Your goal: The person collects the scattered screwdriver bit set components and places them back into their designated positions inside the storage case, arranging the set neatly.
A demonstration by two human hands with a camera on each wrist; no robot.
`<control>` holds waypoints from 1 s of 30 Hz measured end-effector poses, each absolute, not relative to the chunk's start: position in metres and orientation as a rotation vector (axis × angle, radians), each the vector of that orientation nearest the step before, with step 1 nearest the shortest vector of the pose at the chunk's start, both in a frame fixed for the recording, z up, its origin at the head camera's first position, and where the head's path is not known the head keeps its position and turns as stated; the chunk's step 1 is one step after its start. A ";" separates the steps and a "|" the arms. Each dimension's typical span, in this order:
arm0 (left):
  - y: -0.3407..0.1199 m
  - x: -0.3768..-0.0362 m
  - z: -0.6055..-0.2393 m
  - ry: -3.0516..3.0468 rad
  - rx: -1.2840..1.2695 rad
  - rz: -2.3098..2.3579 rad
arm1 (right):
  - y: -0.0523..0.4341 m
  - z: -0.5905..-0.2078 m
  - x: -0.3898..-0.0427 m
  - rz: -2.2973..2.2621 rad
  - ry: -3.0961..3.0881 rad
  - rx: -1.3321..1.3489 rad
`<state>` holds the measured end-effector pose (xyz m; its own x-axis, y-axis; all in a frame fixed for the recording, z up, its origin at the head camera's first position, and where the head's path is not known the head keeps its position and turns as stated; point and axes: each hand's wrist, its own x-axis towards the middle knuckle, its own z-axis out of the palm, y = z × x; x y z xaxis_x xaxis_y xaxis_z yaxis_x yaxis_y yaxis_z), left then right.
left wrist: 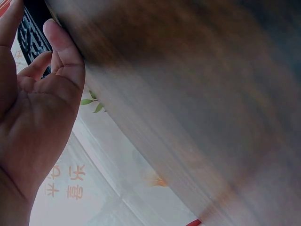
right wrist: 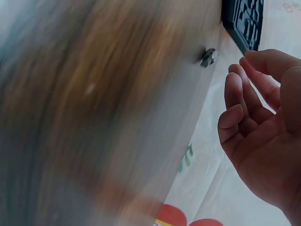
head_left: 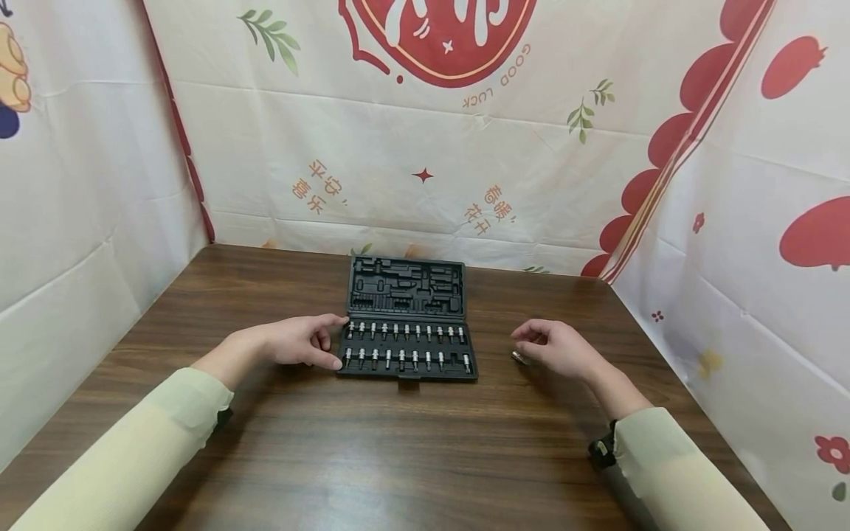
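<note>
Lettering "GOOD LUCK" (head_left: 496, 77) is showing on the backdrop. Left hand (head_left: 302, 341) is resting relaxed against the open bit case (head_left: 406, 327) on the worktop (head_left: 372, 450). Right hand (head_left: 558, 348), loosely curled and holding nothing, is hovering beside a small metal socket (right wrist: 208, 57), clearest in the right wrist view.

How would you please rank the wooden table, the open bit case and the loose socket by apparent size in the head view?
1. Wooden table, by far the largest.
2. Open black bit case, at the table's middle, its left edge touched by the left hand.
3. Small metal socket, lying on the table beside the right hand, clearly the smallest.
</note>
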<state>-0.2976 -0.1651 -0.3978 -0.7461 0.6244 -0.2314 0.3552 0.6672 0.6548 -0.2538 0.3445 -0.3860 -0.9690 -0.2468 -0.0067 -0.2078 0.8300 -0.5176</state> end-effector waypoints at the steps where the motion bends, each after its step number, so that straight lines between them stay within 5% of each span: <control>1: -0.165 -0.298 -0.398 2.442 0.770 0.824 | 0.346 -0.387 -0.254 -0.817 2.932 -0.364; 30: -0.165 -0.296 -0.395 2.454 0.777 0.817 | 0.358 -0.395 -0.257 -0.804 2.744 -0.382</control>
<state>-0.2957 -0.1646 -0.3954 -0.7468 0.6269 -0.2220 0.3689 0.6682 0.6461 -0.2566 0.3578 -0.3945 -0.9328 -0.3184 -0.1690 -0.1769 0.8127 -0.5552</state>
